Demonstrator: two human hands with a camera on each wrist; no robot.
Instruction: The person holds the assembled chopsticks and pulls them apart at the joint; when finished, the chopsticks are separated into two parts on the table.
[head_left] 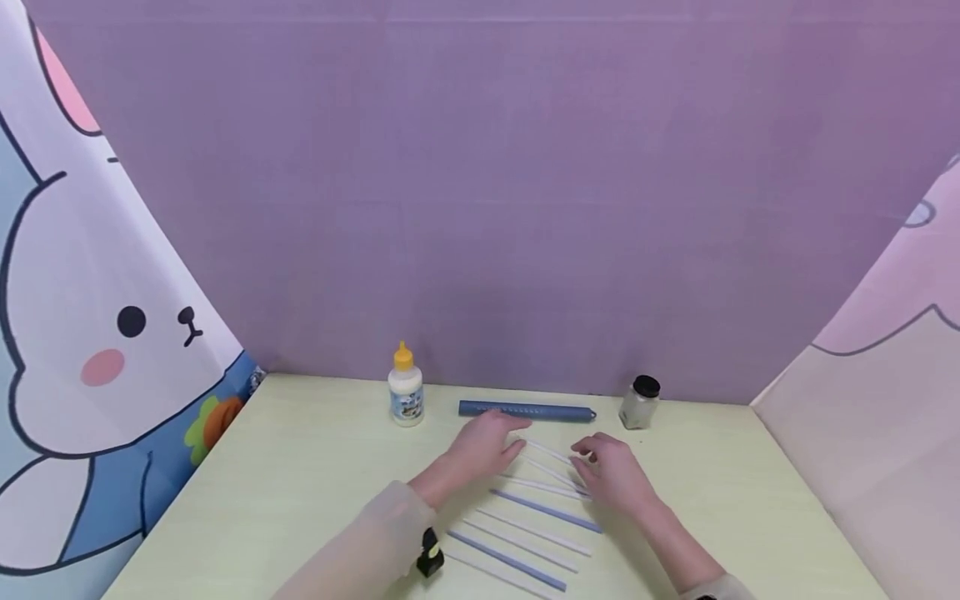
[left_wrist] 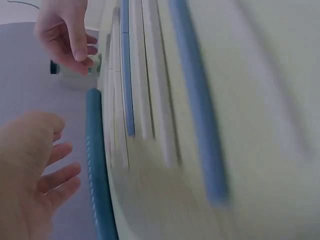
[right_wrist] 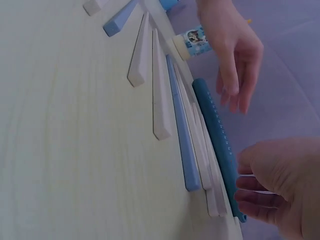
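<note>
Two hands, palms down, reach over the far part of a row of thin sticks. The left hand point(head_left: 483, 446) has its fingers apart and loosely bent, seemingly gripping nothing; whether a fingertip touches a stick cannot be told. The right hand point(head_left: 618, 479) is likewise relaxed, thumb and fingers slightly parted, with no object visible between them. From the left hand the row lies toward 4 o'clock, from the right toward 8 o'clock: white sticks point(head_left: 534, 532) interspersed with blue sticks point(head_left: 546, 511), flat on the pale tabletop point(head_left: 300, 467) and roughly parallel. Laying them out looks well along, since they lie singly, with gaps between most. Their ends are staggered and the spacing is uneven, so any straightening seems undone, and none looks joined to another. Beyond the row at 12 o'clock lies a dark blue tube point(head_left: 558, 412), near the left fingers. The yellow-topped bottle point(head_left: 407, 396) stands upright between 10 and 11 o'clock, the black-lidded jar point(head_left: 637, 408) between 1 and 2; both appear closed. Farthest out at 12 hangs a purple backdrop point(head_left: 525, 208).
</note>
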